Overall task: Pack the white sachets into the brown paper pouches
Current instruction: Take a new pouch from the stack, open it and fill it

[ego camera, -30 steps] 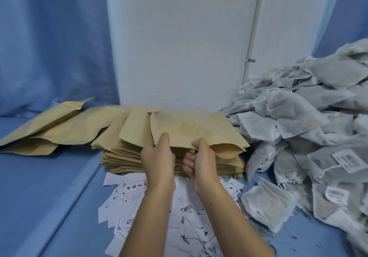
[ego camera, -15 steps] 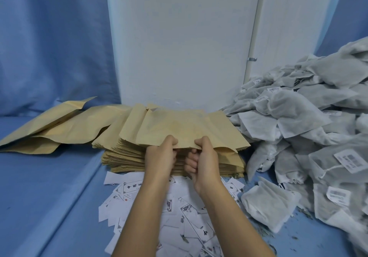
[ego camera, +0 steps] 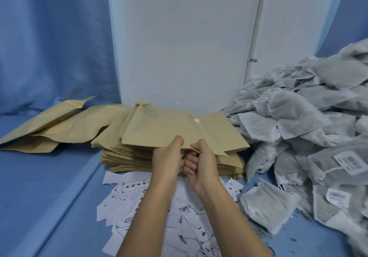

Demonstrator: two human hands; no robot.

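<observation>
Since the earlier frames, the left hand (ego camera: 168, 157) is brought in against the right hand (ego camera: 201, 163); the two are now touching at frame centre. Both are clamped on the near edge of the top brown pouch (ego camera: 165, 129), thumbs on top. The pouch is held on the pouch stack (ego camera: 127, 157). White sachets (ego camera: 298, 117) are heaped at right. Printed slips (ego camera: 127, 197) are scattered at lower centre.

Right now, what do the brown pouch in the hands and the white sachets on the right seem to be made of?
Brown pouch, pinched by the left hand and right hand: seemingly matte kraft paper, dull tan and creased; one glossy strip near its far edge may be a plastic lining. White sachets: probably thin non-woven fabric, fuzzy and half see-through, with darker filling showing.
</observation>
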